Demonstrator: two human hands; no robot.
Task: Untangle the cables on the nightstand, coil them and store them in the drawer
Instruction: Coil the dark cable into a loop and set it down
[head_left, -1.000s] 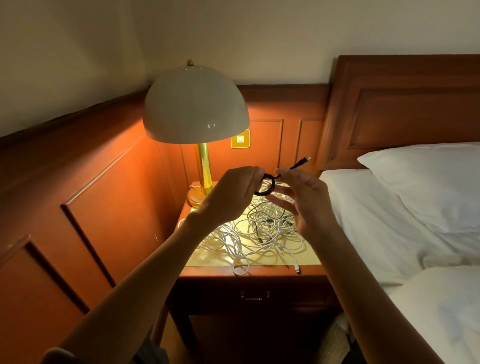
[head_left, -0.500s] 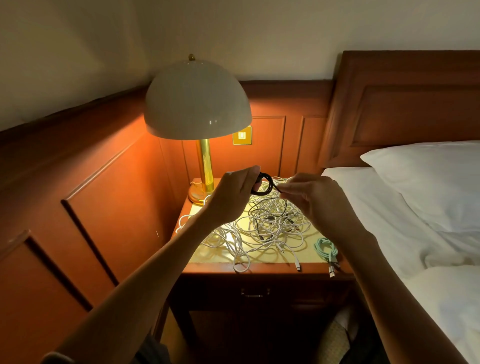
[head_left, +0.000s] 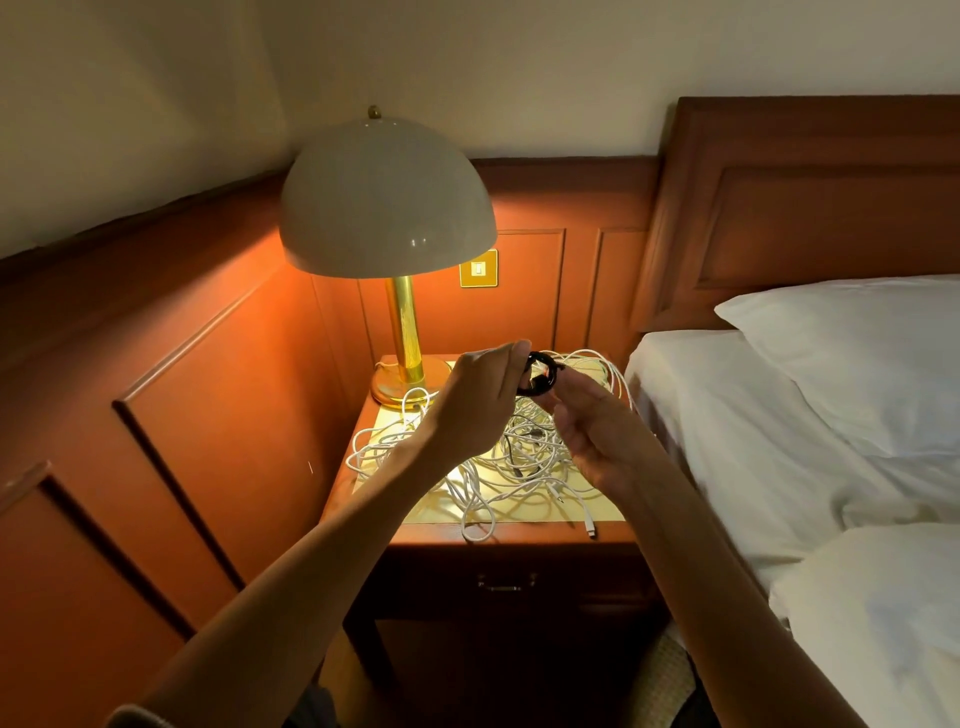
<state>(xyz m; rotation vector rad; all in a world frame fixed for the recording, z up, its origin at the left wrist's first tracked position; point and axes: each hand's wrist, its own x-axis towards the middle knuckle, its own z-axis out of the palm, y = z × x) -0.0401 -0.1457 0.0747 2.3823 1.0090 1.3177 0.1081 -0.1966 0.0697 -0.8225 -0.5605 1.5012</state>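
The nightstand (head_left: 519, 543) stood in a corner, with wood panelling to its left and rear and the bed (head_left: 753, 441) close against its right side; only the front lay open. Its top carried a brass-coloured inset under the light of one domed table lamp (head_left: 387, 208), which stood at the rear left corner.

Task items: one black cable coil (head_left: 544, 380), wound into a small tight ring, was held in the air above the rear of the top. The left hand (head_left: 478, 405) pinched its left side between fingertips and thumb. The right hand (head_left: 597, 436) met the coil's lower right side. Motion blur prevented confirmation of its grip.

Beneath both hands, the white cables (head_left: 483, 467) lay in one loose tangle over most of the top; their number could not be determined. One loop and one connector (head_left: 591, 530) overhung the front edge. A bare strip showed at the front right.

One drawer (head_left: 506, 587), closed, had one handle. One light switch (head_left: 478, 268) sat on the rear panelling. One pillow (head_left: 857, 353) lay at the headboard.
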